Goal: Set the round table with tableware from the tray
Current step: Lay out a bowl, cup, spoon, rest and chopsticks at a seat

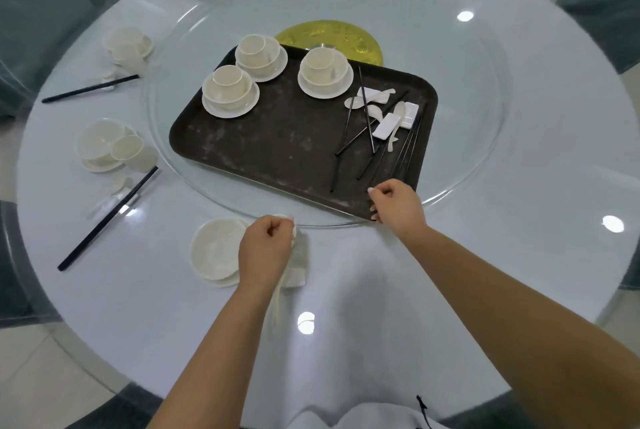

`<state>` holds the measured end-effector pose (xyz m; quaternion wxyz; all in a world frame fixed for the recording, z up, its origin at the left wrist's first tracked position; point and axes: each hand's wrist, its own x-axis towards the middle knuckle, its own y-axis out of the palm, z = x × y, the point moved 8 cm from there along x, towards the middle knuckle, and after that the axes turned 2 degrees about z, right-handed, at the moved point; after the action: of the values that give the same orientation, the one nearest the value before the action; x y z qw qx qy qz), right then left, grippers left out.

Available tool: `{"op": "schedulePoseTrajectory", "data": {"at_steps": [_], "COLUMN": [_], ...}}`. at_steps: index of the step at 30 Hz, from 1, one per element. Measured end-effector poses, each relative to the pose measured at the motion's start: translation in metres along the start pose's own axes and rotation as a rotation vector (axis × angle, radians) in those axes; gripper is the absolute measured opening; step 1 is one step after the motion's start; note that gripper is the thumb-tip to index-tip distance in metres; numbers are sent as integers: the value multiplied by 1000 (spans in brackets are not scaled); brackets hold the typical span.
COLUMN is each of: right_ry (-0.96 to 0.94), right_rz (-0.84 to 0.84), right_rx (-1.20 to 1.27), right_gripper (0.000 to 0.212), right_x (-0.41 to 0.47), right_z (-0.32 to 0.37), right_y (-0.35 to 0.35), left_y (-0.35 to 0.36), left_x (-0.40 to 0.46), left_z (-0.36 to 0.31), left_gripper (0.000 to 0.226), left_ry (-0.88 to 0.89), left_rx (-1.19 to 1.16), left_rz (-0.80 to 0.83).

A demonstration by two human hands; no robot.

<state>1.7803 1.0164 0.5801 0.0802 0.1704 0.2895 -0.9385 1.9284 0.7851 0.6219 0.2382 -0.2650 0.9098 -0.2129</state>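
A dark tray (277,144) lies on the glass turntable (467,151) of the round table (519,272). It carries three stacked cup, bowl and plate sets (230,92), plus loose white spoons (374,111), white rests (389,125) and black chopsticks (401,154). My right hand (398,205) is at the tray's near right corner, thumb and forefinger pinching the near tips of the chopsticks. My left hand (265,248) curls over the bowl end of a white spoon (277,304) that lies across a rest (298,264), beside a white bowl on a plate (214,248).
Several laid place settings with black chopsticks (104,220) ring the table's left and far edge. A gold disc (332,37) sits at the turntable's centre behind the tray. Grey-green covered chairs (34,30) surround the table.
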Motion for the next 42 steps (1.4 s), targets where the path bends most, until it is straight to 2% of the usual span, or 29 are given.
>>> {"op": "schedulePoseTrajectory", "data": {"at_steps": [6, 11, 16, 20, 22, 24, 26, 28, 38, 42], "right_ry": [111, 144, 261, 243, 249, 313, 397, 447, 456, 427], "right_rz": [-31, -4, 56, 91, 97, 124, 247, 397, 638, 718], "right_rx": [-100, -245, -249, -316, -266, -71, 155, 267, 378, 355], "right_gripper": [20, 34, 35, 26, 21, 19, 18, 17, 18, 15], "right_x": [38, 65, 81, 91, 92, 90, 80, 63, -27, -72], "right_z": [6, 23, 26, 23, 21, 13, 7, 2, -12, -11], "right_y": [-8, 5, 18, 18, 16, 17, 25, 34, 44, 48], "left_y": [24, 38, 39, 44, 48, 51, 53, 55, 68, 69], "left_x": [3, 3, 10, 14, 14, 13, 10, 5, -29, -42], "left_z": [-26, -38, -31, -21, -18, -17, -17, -17, -2, 5], "left_gripper": [19, 17, 16, 20, 22, 25, 30, 36, 21, 26], "left_ry": [-9, 4, -26, -80, -105, -122, -134, -153, -313, -362], "left_rx": [-81, -86, -101, -102, -127, -159, -202, -230, -288, -304], "left_rz": [50, 104, 118, 130, 140, 151, 166, 183, 309, 341]}}
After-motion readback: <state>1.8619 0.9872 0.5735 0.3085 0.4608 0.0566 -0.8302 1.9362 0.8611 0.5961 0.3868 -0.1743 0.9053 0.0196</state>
